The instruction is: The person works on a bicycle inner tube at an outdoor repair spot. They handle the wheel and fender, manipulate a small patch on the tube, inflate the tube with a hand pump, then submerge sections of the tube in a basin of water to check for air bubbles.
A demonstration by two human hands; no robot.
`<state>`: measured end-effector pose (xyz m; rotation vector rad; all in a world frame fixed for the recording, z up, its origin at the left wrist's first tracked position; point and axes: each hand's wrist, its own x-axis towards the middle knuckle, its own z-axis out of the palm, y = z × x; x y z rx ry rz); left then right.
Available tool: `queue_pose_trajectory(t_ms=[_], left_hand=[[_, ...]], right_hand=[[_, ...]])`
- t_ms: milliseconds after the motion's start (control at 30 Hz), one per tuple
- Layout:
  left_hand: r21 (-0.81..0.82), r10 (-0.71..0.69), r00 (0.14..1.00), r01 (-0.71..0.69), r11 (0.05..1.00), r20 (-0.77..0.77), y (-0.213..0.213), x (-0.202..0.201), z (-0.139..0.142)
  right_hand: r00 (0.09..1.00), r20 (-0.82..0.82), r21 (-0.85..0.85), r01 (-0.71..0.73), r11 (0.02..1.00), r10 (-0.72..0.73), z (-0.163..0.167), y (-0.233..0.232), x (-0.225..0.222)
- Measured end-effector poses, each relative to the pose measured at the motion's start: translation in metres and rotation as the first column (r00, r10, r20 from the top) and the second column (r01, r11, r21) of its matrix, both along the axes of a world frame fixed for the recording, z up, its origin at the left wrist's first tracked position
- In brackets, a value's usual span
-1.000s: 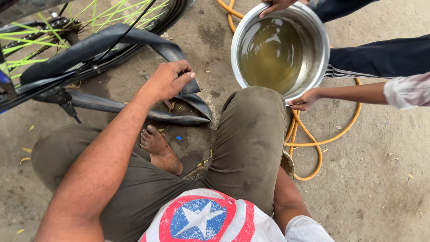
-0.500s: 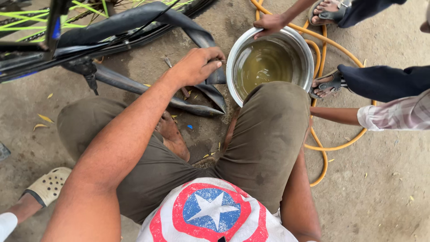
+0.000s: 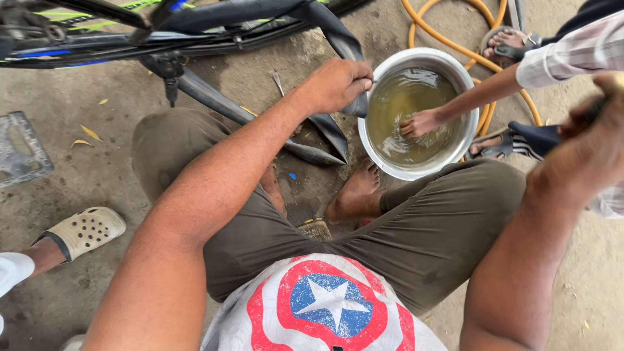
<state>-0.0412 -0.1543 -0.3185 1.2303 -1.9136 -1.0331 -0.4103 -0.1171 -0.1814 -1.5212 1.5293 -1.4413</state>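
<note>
Bare, dusty concrete floor (image 3: 84,162) — daylight, perhaps outdoors — with scattered dry leaves (image 3: 91,133).

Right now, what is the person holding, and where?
The left hand grips the black inner tube at its fold beside the metal water basin. The right hand is blurred; cannot tell.

Soft daylight, faint shadows, blurred edges.

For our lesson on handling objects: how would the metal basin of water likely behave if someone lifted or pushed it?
The metal basin looks rigid. It is probably heavy, since water fills much of it. That water would likely slosh; another person's hand dips in it.
</note>
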Motion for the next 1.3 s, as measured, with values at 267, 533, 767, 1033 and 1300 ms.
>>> queue_pose_trajectory(t_ms=[267,533,767,1033,1300], left_hand=[[-0.150,0.010,0.996,-0.023,0.988,-0.086,-0.002,-0.010,0.001],[-0.112,0.002,0.999,-0.008,0.994,-0.051,-0.013,-0.019,0.001],[-0.127,0.022,0.999,-0.027,0.991,-0.044,-0.015,-0.022,0.011],[-0.165,-0.012,0.994,-0.006,0.986,-0.108,-0.014,-0.014,0.016],[-0.124,-0.019,0.997,0.010,0.992,-0.071,-0.012,-0.016,0.015]], right_hand=[[0.950,-0.075,0.087,-0.295,0.952,0.302,-0.030,-0.034,0.095],[0.993,0.005,0.203,-0.114,0.973,0.115,-0.062,-0.032,0.093],[0.887,0.246,0.412,-0.462,0.785,0.392,-0.101,-0.036,0.135],[0.752,0.563,0.462,-0.630,0.624,0.343,-0.100,-0.053,0.144],[0.719,0.589,0.454,-0.672,0.584,0.369,-0.098,-0.049,0.139]])
